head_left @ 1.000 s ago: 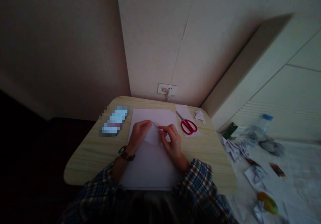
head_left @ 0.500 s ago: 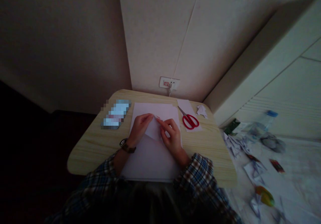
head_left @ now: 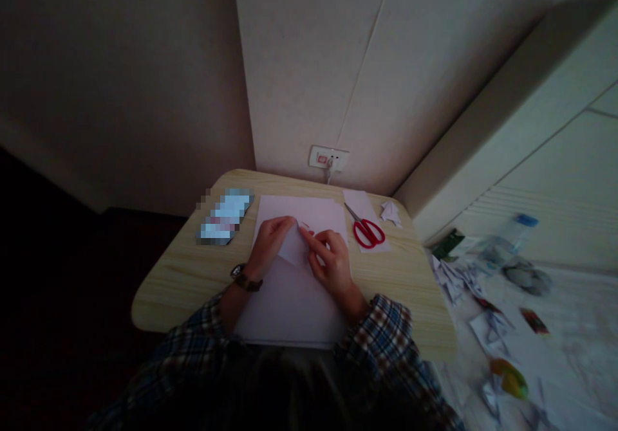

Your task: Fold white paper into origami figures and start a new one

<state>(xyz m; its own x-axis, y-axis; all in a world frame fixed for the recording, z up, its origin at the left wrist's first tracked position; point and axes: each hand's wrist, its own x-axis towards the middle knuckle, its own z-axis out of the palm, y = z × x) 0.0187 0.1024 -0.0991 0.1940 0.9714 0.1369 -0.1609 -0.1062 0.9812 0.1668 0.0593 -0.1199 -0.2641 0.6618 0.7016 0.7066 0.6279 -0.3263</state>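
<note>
A small folded piece of white paper is between my hands, over a stack of white paper sheets on the table. My left hand, with a watch on its wrist, pinches the paper's upper left edge. On the right side, my right hand has its thumb and fingers on the same paper, the index finger reaching toward the left fingertips. Fine folds are hard to make out in the dim light.
Red-handled scissors lie on a paper strip at the right, beside a folded paper shape. A phone lies at the left of the wooden table. Paper scraps and a plastic bottle are on the surface at right.
The view has shifted very slightly. Both hands stay at the paper, with the right index finger a little straighter; the paper looks nearly the same.
</note>
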